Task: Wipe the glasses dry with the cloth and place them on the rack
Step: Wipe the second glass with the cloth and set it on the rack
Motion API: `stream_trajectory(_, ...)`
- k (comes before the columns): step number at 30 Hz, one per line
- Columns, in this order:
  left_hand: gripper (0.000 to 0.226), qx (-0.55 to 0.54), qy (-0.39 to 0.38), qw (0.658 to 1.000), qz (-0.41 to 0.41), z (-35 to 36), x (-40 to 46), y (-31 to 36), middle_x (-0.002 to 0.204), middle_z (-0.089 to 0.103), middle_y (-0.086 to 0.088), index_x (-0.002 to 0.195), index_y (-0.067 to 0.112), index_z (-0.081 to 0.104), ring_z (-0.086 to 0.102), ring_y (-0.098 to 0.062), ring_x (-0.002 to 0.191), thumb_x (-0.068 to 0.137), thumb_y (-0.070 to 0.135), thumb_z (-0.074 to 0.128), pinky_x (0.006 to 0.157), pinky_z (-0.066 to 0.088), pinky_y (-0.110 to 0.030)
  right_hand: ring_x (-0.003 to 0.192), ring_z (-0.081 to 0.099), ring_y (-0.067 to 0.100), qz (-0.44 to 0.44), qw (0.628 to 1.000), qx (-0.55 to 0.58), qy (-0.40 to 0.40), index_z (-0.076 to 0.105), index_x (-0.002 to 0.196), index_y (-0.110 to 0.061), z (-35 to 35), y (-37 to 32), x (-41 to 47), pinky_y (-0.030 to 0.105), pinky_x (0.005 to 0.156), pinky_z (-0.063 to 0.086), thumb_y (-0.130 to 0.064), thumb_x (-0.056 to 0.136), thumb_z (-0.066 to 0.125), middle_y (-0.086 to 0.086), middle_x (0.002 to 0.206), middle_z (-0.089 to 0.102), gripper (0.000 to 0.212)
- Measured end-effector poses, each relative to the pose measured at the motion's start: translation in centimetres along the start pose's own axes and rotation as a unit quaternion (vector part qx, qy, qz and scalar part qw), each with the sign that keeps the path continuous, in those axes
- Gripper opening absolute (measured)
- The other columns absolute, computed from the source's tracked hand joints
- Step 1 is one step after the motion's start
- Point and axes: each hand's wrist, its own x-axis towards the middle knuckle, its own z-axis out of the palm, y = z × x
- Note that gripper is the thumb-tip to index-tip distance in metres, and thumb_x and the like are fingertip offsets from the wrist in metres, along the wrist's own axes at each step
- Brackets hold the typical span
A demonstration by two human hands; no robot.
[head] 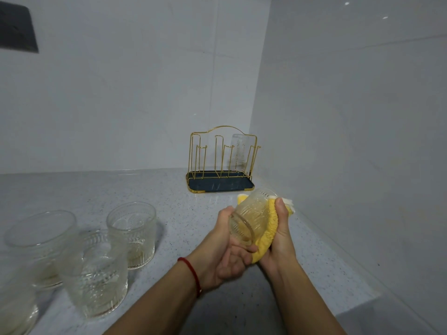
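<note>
My left hand (228,247) grips a ribbed clear glass (251,215), tilted with its mouth toward me, above the counter. A yellow cloth (268,234) wraps the glass's right and lower side, and my right hand (280,234) holds the cloth against it. The gold wire rack (221,160) with a dark blue tray stands in the back corner. One glass (239,148) hangs upside down on a right-hand peg. Several more glasses stand at the left, among them one (131,234) nearest the middle and one (96,274) in front.
The speckled grey counter (169,209) runs to white tiled walls behind and on the right. A dark wall plate (17,27) is at the top left. My left wrist wears a red string bracelet (192,274).
</note>
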Motion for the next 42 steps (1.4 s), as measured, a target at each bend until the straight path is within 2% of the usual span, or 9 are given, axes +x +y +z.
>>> stream_trajectory(5, 0.076, 0.190, 0.133, 0.952, 0.199, -0.4, 0.6, -1.1, 0.070, 0.069, -0.021, 0.099, 0.004, 0.061, 0.050, -0.020, 0.040, 0.082, 0.078, 0.057, 0.040, 0.038, -0.024, 0.101, 0.075, 0.038, 0.000, 1.000, -0.008, -0.008, 0.067, 0.130, -0.008, 0.1, 0.2, 0.1, 0.055, 0.082, 0.060, -0.061, 0.055, 0.091, 0.024, 0.122, 0.072, 0.094)
stream_trajectory(10, 0.096, 0.007, 0.001, 1.000, 0.010, -0.2, 0.0, -0.2, 0.054, 0.057, -0.009, 0.067, 0.005, 0.066, 0.047, -0.013, 0.034, 0.082, 0.093, 0.032, 0.035, 0.032, -0.017, 0.104, 0.074, 0.038, 0.015, 1.000, -0.020, -0.019, 0.066, 0.130, -0.006, 0.3, 0.2, -0.1, 0.051, 0.090, 0.059, -0.064, 0.068, 0.078, 0.025, 0.119, 0.074, 0.086)
stream_trajectory(15, 0.076, 0.130, 0.085, 0.975, 0.158, -0.5, 0.6, -1.1, 0.056, 0.058, -0.016, 0.076, 0.003, 0.063, 0.047, -0.018, 0.037, 0.086, 0.078, 0.055, 0.039, 0.038, -0.023, 0.111, 0.071, 0.043, -0.019, 0.999, -0.034, -0.012, 0.064, 0.132, -0.008, 0.2, 0.5, 0.2, 0.061, 0.095, 0.056, -0.057, 0.042, 0.100, 0.027, 0.127, 0.070, 0.109)
stream_trajectory(20, 0.093, 0.000, 0.013, 1.000, 0.026, -0.3, 0.6, -0.5, 0.064, 0.062, -0.012, 0.080, 0.004, 0.073, 0.054, -0.016, 0.042, 0.083, 0.091, 0.039, 0.040, 0.040, -0.021, 0.115, 0.070, 0.042, 0.034, 0.998, -0.042, -0.043, 0.065, 0.133, -0.005, 0.3, 0.8, 0.0, 0.052, 0.090, 0.061, -0.059, 0.041, 0.099, 0.027, 0.128, 0.069, 0.112)
stream_trajectory(26, 0.095, 0.069, 0.121, 0.980, 0.145, -0.6, 1.3, -0.7, 0.067, 0.067, -0.018, 0.095, -0.011, 0.073, 0.055, -0.020, 0.046, 0.077, 0.081, 0.060, 0.043, 0.044, -0.026, 0.107, 0.072, 0.041, -0.016, 0.998, -0.050, -0.027, 0.062, 0.134, -0.005, 0.0, 0.9, 0.4, 0.051, 0.081, 0.064, -0.057, 0.043, 0.099, 0.029, 0.126, 0.069, 0.111)
stream_trajectory(31, 0.087, -0.038, 0.027, 0.998, 0.046, -0.3, 0.7, -0.2, 0.066, 0.066, -0.015, 0.086, 0.004, 0.077, 0.056, -0.016, 0.042, 0.091, 0.083, 0.041, 0.036, 0.039, -0.019, 0.122, 0.065, 0.044, 0.000, 0.997, -0.063, -0.044, 0.059, 0.139, -0.004, 0.2, 1.2, 0.3, 0.057, 0.104, 0.052, -0.059, 0.047, 0.098, 0.028, 0.132, 0.066, 0.113)
stream_trajectory(34, 0.089, 0.025, 0.081, 0.993, 0.086, -0.1, 0.7, -0.3, 0.067, 0.067, -0.013, 0.107, -0.006, 0.069, 0.058, -0.019, 0.046, 0.090, 0.079, 0.048, 0.038, 0.043, -0.023, 0.101, 0.070, 0.044, -0.036, 0.997, -0.066, -0.034, 0.058, 0.138, -0.003, 0.1, 1.2, 0.4, 0.051, 0.084, 0.061, -0.055, 0.050, 0.098, 0.027, 0.121, 0.071, 0.110)
stream_trajectory(36, 0.081, 0.060, 0.122, 0.984, 0.111, 0.3, 1.0, -0.5, 0.061, 0.063, -0.010, 0.093, -0.004, 0.068, 0.053, -0.015, 0.041, 0.090, 0.076, 0.053, 0.035, 0.038, -0.021, 0.088, 0.069, 0.041, -0.037, 0.996, -0.069, -0.040, 0.058, 0.135, 0.000, 0.1, 1.1, 0.3, 0.046, 0.075, 0.059, -0.054, 0.048, 0.099, 0.024, 0.111, 0.073, 0.111)
stream_trajectory(42, 0.082, -0.114, -0.024, 0.993, 0.028, 0.8, 0.5, 0.2, 0.055, 0.056, -0.007, 0.077, 0.008, 0.067, 0.047, -0.010, 0.031, 0.092, 0.083, 0.038, 0.027, 0.029, -0.013, 0.120, 0.066, 0.044, 0.010, 0.997, -0.064, -0.046, 0.059, 0.140, -0.007, 0.3, 1.3, 0.0, 0.057, 0.100, 0.055, -0.058, 0.043, 0.098, 0.027, 0.131, 0.068, 0.116)
